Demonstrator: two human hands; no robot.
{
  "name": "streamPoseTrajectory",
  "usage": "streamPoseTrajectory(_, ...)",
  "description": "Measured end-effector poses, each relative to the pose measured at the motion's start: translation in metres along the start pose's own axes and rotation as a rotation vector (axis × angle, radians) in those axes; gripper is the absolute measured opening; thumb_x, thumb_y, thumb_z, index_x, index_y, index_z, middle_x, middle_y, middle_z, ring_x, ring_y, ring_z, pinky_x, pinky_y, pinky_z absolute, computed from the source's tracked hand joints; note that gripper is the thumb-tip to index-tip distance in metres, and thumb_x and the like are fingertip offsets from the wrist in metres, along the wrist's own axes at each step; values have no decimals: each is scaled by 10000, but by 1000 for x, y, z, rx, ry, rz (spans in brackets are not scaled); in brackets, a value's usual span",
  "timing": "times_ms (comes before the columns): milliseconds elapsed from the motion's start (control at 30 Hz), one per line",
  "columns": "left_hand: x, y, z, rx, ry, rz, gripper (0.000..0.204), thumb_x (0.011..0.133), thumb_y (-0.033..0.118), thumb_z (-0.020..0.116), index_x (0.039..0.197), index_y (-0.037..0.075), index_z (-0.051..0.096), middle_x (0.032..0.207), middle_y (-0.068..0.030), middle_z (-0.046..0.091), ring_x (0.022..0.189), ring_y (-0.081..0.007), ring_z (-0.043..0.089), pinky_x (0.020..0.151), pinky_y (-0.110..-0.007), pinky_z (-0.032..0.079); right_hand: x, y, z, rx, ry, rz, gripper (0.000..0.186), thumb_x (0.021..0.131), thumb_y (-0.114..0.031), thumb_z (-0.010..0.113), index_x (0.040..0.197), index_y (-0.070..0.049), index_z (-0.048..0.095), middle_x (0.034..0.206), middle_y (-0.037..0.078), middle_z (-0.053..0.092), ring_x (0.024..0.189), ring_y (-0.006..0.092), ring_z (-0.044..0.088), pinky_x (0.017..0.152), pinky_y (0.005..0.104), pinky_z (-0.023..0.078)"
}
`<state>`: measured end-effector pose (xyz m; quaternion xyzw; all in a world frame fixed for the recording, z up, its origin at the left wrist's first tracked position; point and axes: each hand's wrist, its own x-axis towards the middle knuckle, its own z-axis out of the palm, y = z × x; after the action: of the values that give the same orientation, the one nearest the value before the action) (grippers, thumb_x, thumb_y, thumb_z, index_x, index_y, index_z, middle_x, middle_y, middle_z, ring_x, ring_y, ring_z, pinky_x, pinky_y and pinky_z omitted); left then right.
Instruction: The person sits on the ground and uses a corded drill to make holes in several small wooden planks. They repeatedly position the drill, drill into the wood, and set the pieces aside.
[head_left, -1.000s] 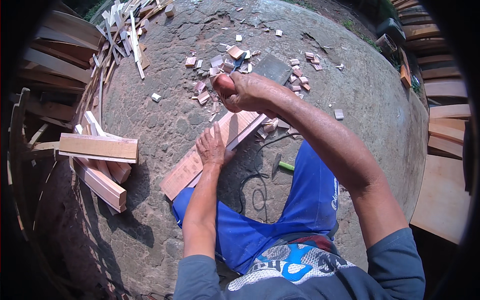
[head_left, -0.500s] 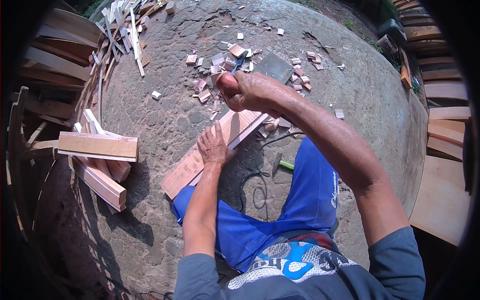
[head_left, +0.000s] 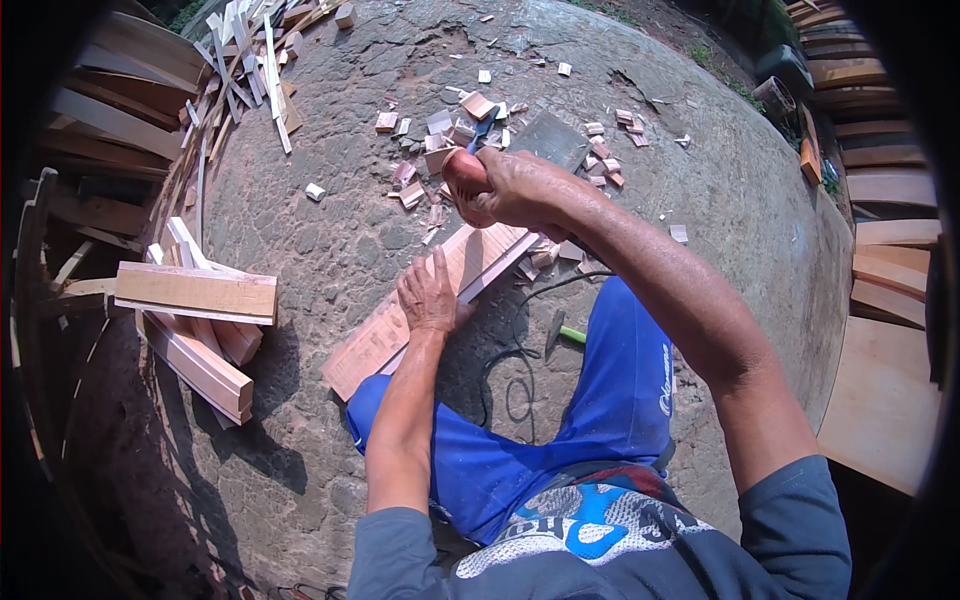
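A long pinkish wooden board [head_left: 372,345] lies slantwise before me, its near end by my left knee. My left hand [head_left: 428,293] rests on it, fingers spread along its upper face and the thumb side toward the edge. Above the board's far end, my right hand [head_left: 515,188] is closed around a rounded orange-red power tool [head_left: 467,188]. My hand hides much of the tool, and I cannot tell its exact kind. Small cut wood blocks [head_left: 410,194] lie scattered about the far end. A blue bar-like thing [head_left: 485,127] shows just beyond the tool.
A green-handled hammer [head_left: 572,335] and a black cord [head_left: 487,375] lie between my legs. Stacked wood pieces [head_left: 195,290] stand at left, thin offcuts [head_left: 270,85] farther back. A grey flat plate [head_left: 553,140] lies beyond my right hand. Boards [head_left: 890,262] line the right side.
The orange-red tool and my right hand have shifted very slightly right and nearer. My left hand stays in nearly the same place on the board.
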<state>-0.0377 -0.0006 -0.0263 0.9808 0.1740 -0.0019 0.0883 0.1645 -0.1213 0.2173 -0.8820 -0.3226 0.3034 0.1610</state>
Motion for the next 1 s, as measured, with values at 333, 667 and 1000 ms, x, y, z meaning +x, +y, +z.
streamPoseTrajectory(333,-1,-1,0,-6,5,-13,1354,566,559,994,1665,121,336,1484,-219,480,1394,-402,463,1197,-538,316,-2,-2,2,-2,6,-30,541,967,-433,729,1251,6,586,1089,275,754,1043,431,753,883,509,573)
streamPoseTrajectory(667,-1,-1,0,-12,-17,-15,1373,563,557,1000,1670,116,319,1486,-227,487,1391,-413,474,1201,-543,316,-5,-1,3,41,17,-10,554,948,-445,741,1236,6,599,1076,281,754,1048,422,757,891,505,575)
streamPoseTrajectory(1000,0,0,0,-16,-26,-12,1381,567,571,1002,1676,120,314,1491,-227,483,1397,-403,471,1203,-547,312,5,10,16,-3,40,-16,532,928,-434,751,1218,-13,604,1086,272,755,1067,429,750,906,506,566)
